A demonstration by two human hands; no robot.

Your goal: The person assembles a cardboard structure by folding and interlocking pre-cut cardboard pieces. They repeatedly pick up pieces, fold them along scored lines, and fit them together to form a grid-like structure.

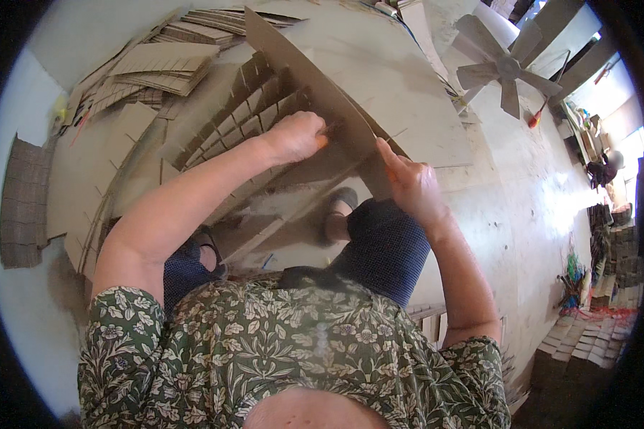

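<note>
A long brown cardboard sheet [315, 75] stands on edge, slanting from the upper middle down toward my right hand [413, 184]. That hand is closed on the sheet's near end, its thumb and fingers at the edge. Left of the sheet is a cardboard divider grid [247, 121], made of crossed slotted strips forming many cells. Over the grid's right side my left hand [298, 137] is closed, fingers curled, close to the sheet. What it holds, if anything, is hidden. Both feet are on the floor below the grid.
Piles of slotted cardboard strips [164, 61] lie at the far left, and a stack of cardboard pieces [25, 204] stands by the left wall. A large flat sheet [415, 107] lies beyond my right hand. A fan [508, 69] stands at the upper right. Cardboard bundles [587, 336] are at right.
</note>
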